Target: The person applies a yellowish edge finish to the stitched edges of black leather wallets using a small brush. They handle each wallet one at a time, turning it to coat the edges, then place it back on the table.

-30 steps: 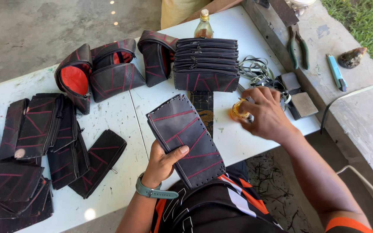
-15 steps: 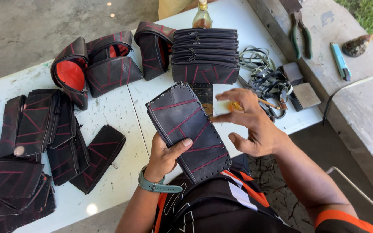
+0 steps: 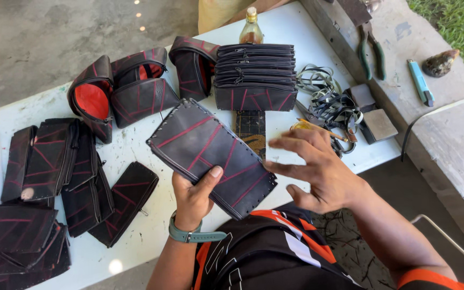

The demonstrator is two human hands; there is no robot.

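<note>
black red-stitched pouch [image 3: 210, 153] in left hand [image 3: 193, 196]

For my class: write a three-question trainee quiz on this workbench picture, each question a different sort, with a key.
1. True or false: the left hand holds the flat black rubber pouch with red stitching.
2. The open right hand is: A) gripping the green-handled pliers; B) empty, fingers spread beside the pouch; C) lifting the amber glass bottle.
3. Fill in: the neat stack of finished black zip pouches stands just in front of the ____.

Key: 1 true; 2 B; 3 bottle.
</note>
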